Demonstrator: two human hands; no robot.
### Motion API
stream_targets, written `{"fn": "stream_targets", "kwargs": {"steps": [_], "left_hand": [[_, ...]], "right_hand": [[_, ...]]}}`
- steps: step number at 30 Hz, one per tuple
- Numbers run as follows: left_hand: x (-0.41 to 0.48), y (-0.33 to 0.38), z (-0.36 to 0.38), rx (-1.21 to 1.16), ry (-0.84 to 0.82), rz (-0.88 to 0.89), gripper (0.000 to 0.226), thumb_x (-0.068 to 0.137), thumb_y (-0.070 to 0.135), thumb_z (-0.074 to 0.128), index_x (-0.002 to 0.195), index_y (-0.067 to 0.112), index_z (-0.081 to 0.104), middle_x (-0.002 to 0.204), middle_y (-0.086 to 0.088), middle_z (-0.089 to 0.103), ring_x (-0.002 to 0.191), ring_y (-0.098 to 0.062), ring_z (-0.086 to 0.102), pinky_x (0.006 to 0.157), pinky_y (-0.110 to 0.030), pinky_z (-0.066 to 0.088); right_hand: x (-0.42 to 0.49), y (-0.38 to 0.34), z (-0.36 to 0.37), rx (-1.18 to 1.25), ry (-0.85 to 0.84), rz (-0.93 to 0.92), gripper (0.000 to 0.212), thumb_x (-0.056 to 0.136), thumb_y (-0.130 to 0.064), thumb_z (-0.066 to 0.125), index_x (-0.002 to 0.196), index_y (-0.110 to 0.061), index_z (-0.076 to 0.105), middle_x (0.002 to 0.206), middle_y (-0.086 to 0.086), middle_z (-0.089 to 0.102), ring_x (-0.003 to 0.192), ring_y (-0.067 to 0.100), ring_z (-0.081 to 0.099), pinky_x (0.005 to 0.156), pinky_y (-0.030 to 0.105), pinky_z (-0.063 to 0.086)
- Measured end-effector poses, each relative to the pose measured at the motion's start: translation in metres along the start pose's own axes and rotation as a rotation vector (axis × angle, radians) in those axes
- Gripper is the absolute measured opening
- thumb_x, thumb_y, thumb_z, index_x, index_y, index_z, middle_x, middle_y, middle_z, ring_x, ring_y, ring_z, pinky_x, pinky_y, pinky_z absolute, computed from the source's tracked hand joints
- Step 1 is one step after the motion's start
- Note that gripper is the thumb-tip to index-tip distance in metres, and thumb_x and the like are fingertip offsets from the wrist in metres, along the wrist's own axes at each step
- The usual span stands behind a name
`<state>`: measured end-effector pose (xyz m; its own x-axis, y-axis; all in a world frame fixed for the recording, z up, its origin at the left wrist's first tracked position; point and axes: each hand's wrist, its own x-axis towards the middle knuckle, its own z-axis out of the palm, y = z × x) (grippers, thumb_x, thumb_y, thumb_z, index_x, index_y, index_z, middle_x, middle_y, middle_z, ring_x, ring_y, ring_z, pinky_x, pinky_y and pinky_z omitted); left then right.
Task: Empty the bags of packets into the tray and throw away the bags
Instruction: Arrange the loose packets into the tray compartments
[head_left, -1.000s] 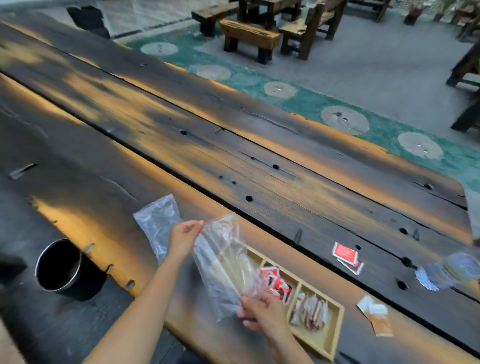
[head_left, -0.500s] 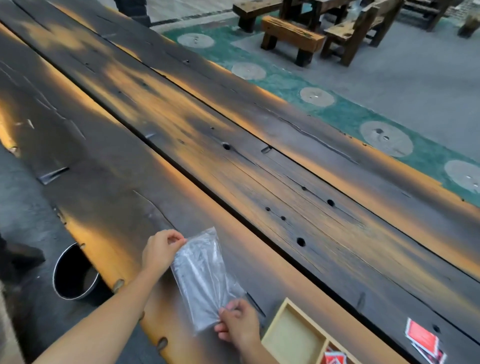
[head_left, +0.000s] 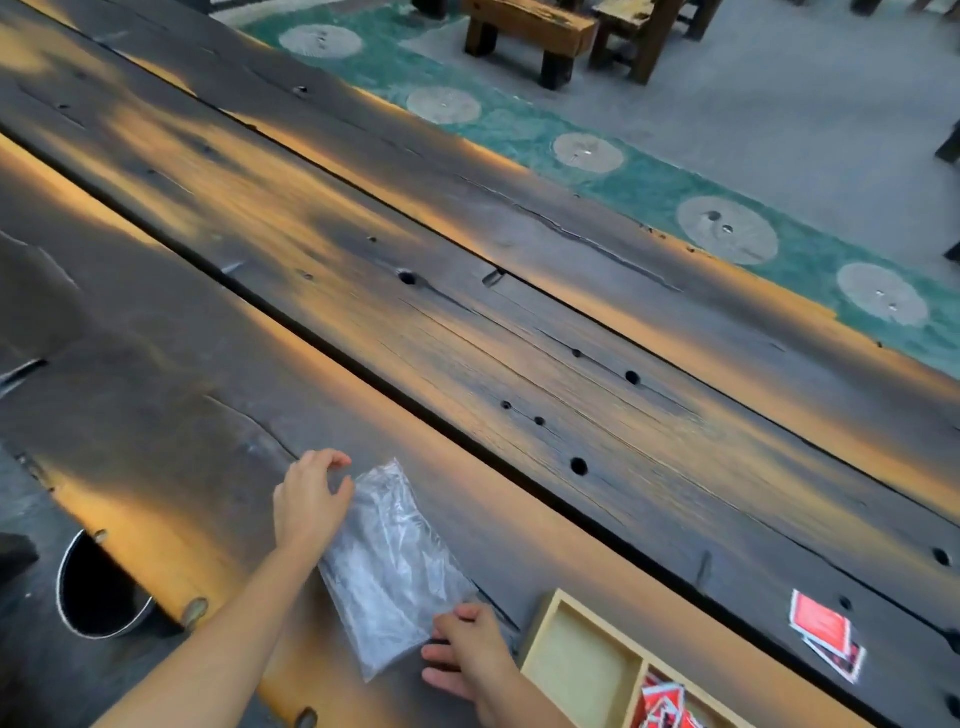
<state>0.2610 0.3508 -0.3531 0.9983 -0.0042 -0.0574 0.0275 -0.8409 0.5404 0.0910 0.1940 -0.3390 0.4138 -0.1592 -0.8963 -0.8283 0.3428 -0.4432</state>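
Empty clear bag lies flat near the counter front edge, long axis between left hand and right hand, both open and touching its ends; bin lies below left.

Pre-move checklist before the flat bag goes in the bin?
1. Clear bag empty: ok, lies flat on the table, nothing seen inside.
2. Left hand on bag's far end: ok.
3. Right hand on near end: ok.
4. Bag actually gripped: cannot tell, fingers look spread.
5. Bin open, beside table edge: ok.
6. All packets in tray: not ok, red packets lie outside.
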Motion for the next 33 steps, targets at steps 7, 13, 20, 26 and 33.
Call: {"fn": "stream_targets", "kwargs": {"steps": [7, 13, 20, 26, 33], "left_hand": [[-0.060, 0.138, 0.028, -0.302, -0.511, 0.318, 0.013, 0.071, 0.024, 0.054, 0.079, 0.033, 0.058, 0.080, 0.002, 0.068, 0.074, -0.015, 0.062, 0.076, -0.032, 0.052], [-0.141, 0.238, 0.092, -0.194, -0.783, 0.556, 0.012, 0.068, 0.039, 0.049, 0.077, 0.035, 0.057, 0.079, 0.009, 0.068, 0.076, -0.009, 0.063, 0.075, -0.033, 0.053], [-0.216, 0.315, 0.154, -0.090, -0.913, 0.643, 0.011, 0.069, 0.034, 0.053, 0.079, 0.034, 0.058, 0.073, 0.013, 0.064, 0.076, -0.007, 0.063, 0.076, -0.033, 0.053], [-0.246, 0.359, 0.195, -0.002, -0.942, 0.630, 0.011, 0.077, 0.025, 0.056, 0.086, 0.032, 0.056, 0.080, 0.012, 0.063, 0.080, -0.011, 0.062, 0.075, -0.027, 0.049], [-0.243, 0.389, 0.250, 0.142, -0.885, 0.696, 0.037, 0.083, 0.023, 0.056, 0.119, 0.022, 0.050, 0.120, 0.003, 0.055, 0.110, -0.018, 0.054, 0.084, -0.030, 0.042]], "right_hand": [[-0.039, 0.001, -0.058, -0.046, -0.108, -0.150, 0.013, 0.087, -0.018, 0.052, 0.101, -0.018, 0.050, 0.088, 0.001, 0.061, 0.069, 0.011, 0.062, 0.061, 0.024, 0.055], [-0.076, 0.008, -0.168, -0.011, -0.041, -0.264, 0.014, 0.089, -0.008, 0.044, 0.099, -0.014, 0.052, 0.080, 0.001, 0.064, 0.061, 0.007, 0.064, 0.060, 0.022, 0.050], [-0.103, 0.039, -0.297, 0.162, 0.218, -0.305, 0.015, 0.090, -0.007, 0.046, 0.101, -0.011, 0.055, 0.085, 0.004, 0.062, 0.067, 0.011, 0.063, 0.060, 0.022, 0.053], [-0.090, 0.051, -0.380, 0.334, 0.413, -0.244, 0.017, 0.087, 0.000, 0.046, 0.096, -0.009, 0.057, 0.075, 0.006, 0.061, 0.064, 0.015, 0.060, 0.052, 0.024, 0.049], [-0.031, 0.043, -0.446, 0.280, 0.618, -0.235, 0.027, 0.082, -0.004, 0.056, 0.109, -0.006, 0.058, 0.075, 0.003, 0.061, 0.069, 0.018, 0.057, 0.064, 0.033, 0.049]]}}
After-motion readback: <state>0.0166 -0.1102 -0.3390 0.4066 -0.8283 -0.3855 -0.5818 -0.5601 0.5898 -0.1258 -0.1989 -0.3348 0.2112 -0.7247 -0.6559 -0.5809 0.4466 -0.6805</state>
